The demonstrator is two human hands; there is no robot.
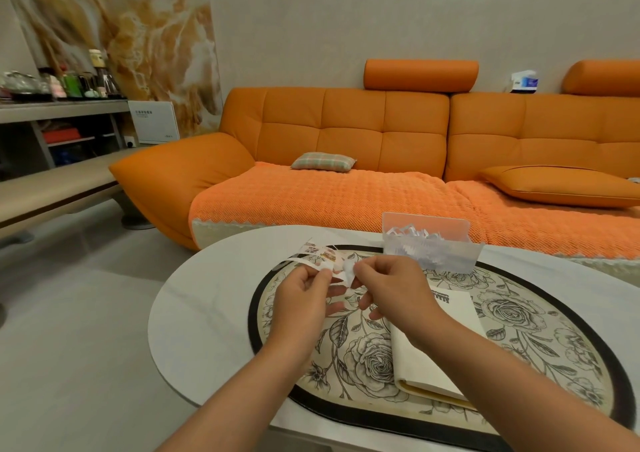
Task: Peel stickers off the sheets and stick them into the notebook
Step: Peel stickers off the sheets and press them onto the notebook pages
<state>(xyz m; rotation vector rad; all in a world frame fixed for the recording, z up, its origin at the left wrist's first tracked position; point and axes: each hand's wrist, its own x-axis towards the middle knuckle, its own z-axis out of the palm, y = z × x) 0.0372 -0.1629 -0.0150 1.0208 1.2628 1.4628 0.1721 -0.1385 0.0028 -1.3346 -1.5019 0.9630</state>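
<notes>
Peeling under way: left hand (301, 302) pinches sheet (320, 252) by its near edge; right hand (394, 289) pinches a white bit (348, 273) just beside that grip. Notebook (422, 358) lies below the right wrist, its face nearly blank. Most sticking likely remains.

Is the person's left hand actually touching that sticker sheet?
Touching. The head view shows the left hand pinching the near edge of the sticker sheet between thumb and fingers, holding it up.
</notes>
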